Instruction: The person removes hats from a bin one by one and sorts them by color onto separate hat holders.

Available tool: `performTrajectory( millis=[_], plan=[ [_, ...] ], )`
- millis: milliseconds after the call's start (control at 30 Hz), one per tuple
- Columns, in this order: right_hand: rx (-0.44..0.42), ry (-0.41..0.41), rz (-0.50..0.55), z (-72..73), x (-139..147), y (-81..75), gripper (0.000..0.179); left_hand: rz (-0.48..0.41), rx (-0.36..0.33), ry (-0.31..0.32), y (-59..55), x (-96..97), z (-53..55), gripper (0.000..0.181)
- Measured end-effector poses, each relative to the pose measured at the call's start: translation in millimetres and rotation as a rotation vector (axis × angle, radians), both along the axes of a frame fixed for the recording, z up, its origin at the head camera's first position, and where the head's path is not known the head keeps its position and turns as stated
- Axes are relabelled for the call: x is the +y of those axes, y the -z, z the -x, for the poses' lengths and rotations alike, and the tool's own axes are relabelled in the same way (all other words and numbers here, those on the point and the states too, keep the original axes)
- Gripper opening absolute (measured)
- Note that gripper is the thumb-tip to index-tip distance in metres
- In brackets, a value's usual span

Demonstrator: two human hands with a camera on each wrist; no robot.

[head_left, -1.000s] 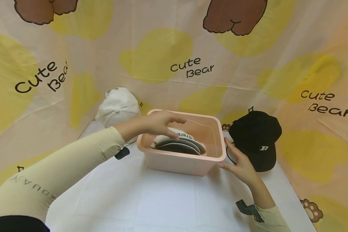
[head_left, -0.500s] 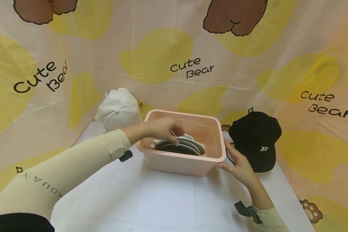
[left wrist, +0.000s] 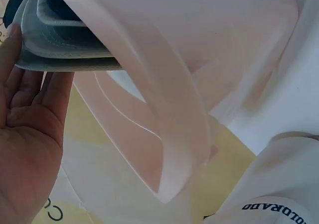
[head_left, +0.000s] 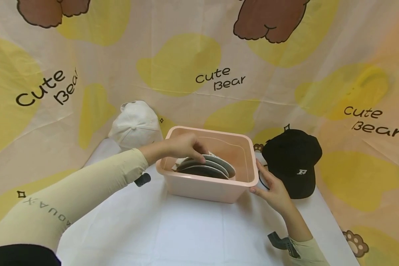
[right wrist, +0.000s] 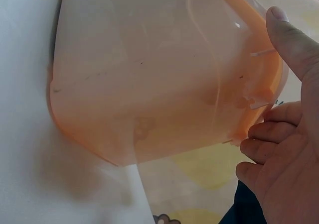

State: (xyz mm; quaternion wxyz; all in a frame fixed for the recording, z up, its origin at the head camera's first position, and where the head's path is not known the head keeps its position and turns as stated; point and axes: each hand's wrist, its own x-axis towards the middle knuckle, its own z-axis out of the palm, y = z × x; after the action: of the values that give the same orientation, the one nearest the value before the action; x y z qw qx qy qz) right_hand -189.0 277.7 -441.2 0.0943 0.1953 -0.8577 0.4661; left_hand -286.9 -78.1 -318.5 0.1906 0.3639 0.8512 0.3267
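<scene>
Thumb in front and fingers behind, the left hand (head_left: 187, 146) pinches the back of the stacked caps (head_left: 204, 171), whose curved grey-green brims overlap in three layers with paler edges, inside a pink bin (head_left: 199, 188). The right hand (head_left: 276, 190), thumb and fingers spread, rests against the bin's right end, near a black cap (head_left: 290, 159); a white cap (head_left: 134, 123) sits beyond the left end.

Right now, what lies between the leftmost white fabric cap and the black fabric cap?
A pink rectangular plastic bin of nested fabric caps, the left hand and the right hand, in the head view.
</scene>
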Motion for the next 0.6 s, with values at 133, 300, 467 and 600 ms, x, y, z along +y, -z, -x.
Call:
performTrajectory(
  millis=[133, 300, 467, 600],
  plan=[
    [-0.007, -0.008, 0.013, -0.3, 0, 0.6, 0.098, 0.005, 0.045, -0.088, -2.4, -4.6, 0.5, 0.023],
    [-0.015, -0.014, 0.027, -0.5, -1, 1.1, 0.097, -0.052, 0.056, -0.177, -5.5, -8.0, 2.2, 0.018],
    [-0.007, -0.014, 0.024, -0.6, 0, 2.1, 0.096, -0.121, 0.067, -0.244, -9.5, -9.6, 5.1, 0.012],
    [-0.003, -0.018, 0.028, -0.1, 0, 2.9, 0.096, -0.196, 0.083, -0.315, -15.2, -10.8, 6.3, 0.010]
  ],
)
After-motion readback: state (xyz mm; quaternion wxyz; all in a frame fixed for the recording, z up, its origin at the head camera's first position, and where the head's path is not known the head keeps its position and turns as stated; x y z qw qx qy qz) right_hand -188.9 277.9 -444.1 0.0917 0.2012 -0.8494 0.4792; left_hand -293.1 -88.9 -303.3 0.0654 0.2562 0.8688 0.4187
